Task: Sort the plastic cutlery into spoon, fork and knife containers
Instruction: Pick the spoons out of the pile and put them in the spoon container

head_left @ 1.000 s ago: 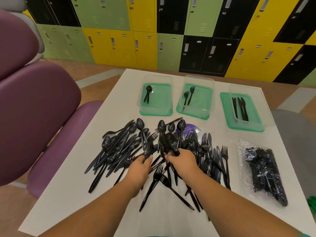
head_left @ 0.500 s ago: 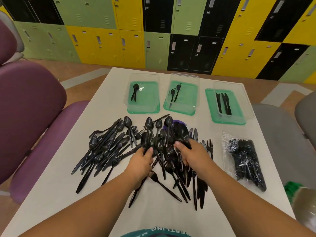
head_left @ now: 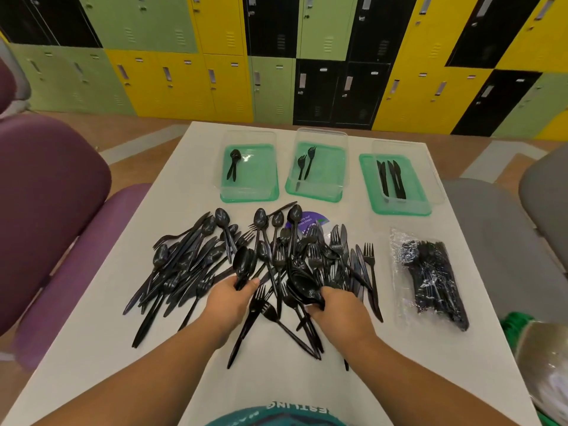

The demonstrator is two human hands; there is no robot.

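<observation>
A heap of black plastic cutlery [head_left: 196,262] covers the middle of the white table [head_left: 92,348]. My left hand [head_left: 229,298] grips a few black spoons [head_left: 241,264] at the heap's near edge. My right hand [head_left: 336,309] grips a stack of spoons [head_left: 302,285] just beside it. At the table's far side stand three clear containers on green lids: the spoon container [head_left: 261,167] on the left, the fork container [head_left: 329,167] in the middle, the knife container [head_left: 412,179] on the right. Each holds a few pieces.
A clear bag of packed black cutlery [head_left: 430,275] lies at the table's right. A purple round sticker [head_left: 310,219] shows under the heap. Purple seats [head_left: 46,204] stand at the left, a grey seat [head_left: 498,229] at the right, lockers [head_left: 276,56] behind.
Both hands have closed on spoons and drawn back a little toward me from the heap. The right hand now holds a stacked bunch of spoons; the camera has shifted slightly.
</observation>
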